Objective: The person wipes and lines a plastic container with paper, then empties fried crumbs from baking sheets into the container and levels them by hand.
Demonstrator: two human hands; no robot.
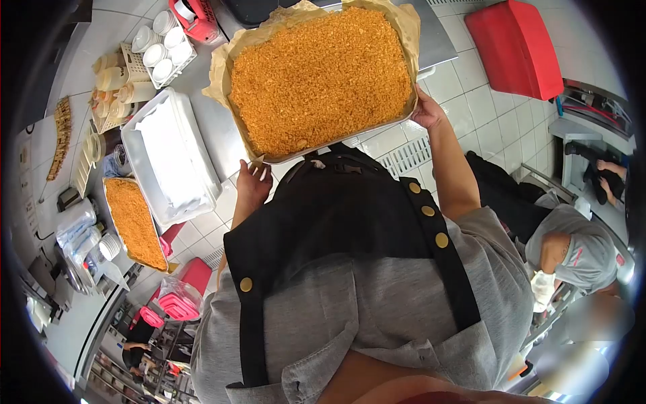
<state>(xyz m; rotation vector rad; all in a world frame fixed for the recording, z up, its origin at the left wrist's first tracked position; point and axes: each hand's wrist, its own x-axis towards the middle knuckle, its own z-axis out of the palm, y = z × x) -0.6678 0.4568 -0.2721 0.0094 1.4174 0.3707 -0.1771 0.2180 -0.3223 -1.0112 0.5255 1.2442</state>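
Observation:
A rectangular baking tray of coarse orange-brown crumbs [323, 81] is in front of my body, tilted slightly in view. Crumpled parchment paper [217, 75] lines it and sticks up past the rim. My right hand [428, 110] grips the tray's right edge near the front corner, its fingers partly hidden under the rim. At the front left corner, my left hand [254, 183] holds the tray with bent fingers, the thumb side up against the edge.
Left of the tray, a white plastic tub [171, 158] sits by the steel counter [219, 128]. A second crumb tray [134, 222] lies farther left. Baskets hold white cups [163, 50] and sauce bottles [111, 79]. A red bin [515, 50] stands right; a co-worker [572, 246] is behind.

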